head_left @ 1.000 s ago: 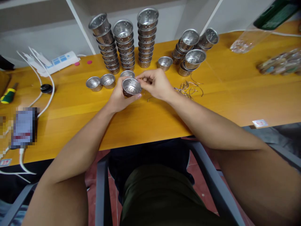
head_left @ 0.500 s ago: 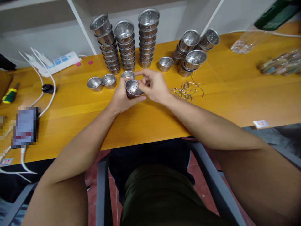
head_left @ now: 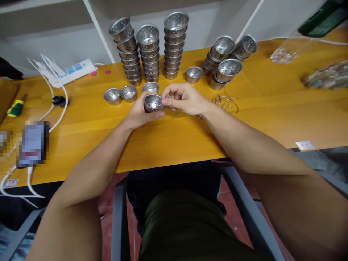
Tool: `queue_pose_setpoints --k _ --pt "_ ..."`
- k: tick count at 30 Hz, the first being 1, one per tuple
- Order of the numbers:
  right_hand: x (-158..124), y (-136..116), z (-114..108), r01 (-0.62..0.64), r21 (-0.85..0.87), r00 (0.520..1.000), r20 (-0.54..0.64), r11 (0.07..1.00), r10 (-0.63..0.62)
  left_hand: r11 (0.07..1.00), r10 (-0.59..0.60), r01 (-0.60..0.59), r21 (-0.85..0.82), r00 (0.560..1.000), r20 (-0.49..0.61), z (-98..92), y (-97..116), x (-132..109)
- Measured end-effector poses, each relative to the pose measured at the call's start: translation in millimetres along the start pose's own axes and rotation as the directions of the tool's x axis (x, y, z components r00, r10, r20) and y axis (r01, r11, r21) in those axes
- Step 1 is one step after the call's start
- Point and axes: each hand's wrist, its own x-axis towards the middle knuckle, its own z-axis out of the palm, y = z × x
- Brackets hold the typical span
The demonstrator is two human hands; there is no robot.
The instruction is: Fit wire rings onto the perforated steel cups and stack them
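Observation:
My left hand [head_left: 138,113] is closed around a small perforated metal cup [head_left: 152,105], its open mouth tilted up towards me. At the cup's right rim, my right hand [head_left: 181,98] pinches thumb and forefinger on what looks like a thin metal wire, mostly hidden by the fingers. A curved bit of wire [head_left: 178,114] shows just below this hand. More loose bent wires [head_left: 224,103] lie to the right, partly behind my right wrist. Another perforated cup [head_left: 151,87] stands right behind the held one, and two cups [head_left: 112,96] sit to the left.
Tall stacks of cups [head_left: 174,47] stand along the back, with shorter leaning stacks [head_left: 227,70] and a single cup [head_left: 194,74] to their right. At left lie a power strip [head_left: 77,70], cables, a phone [head_left: 33,144] and a screwdriver [head_left: 16,108]. A plastic bottle [head_left: 288,49] lies back right.
My right hand has shifted slightly right and lower at the cup's rim, its forefinger now curled in towards the thumb. The cup stays in my left hand, and the whole view has shifted a little.

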Motion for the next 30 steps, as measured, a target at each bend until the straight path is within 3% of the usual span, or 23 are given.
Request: queue_pose_setpoints --k 10,21,27,30 --pt "0 -4 14 -0.064 -0.079 0.993 -0.107 0.995 0.055 0.981 0.082 -0.071 0.182 0.995 -0.055 0.2 -9 -3" --pt "-1 -2 15 -0.020 -0.100 0.996 -0.085 0.995 0.011 0.974 0.096 -0.088 0.208 0.995 -0.029 -2.0 -9 -5" --pt "-6 3 4 -0.011 -0.323 0.974 -0.218 0.946 -0.063 0.967 0.154 -0.135 0.217 0.985 -0.073 -3.0 -17 0" --pt "-10 4 -1 0.043 -0.478 0.970 -0.191 0.877 -0.151 0.963 0.157 -0.127 0.239 0.981 -0.111 -6.0 -18 2"
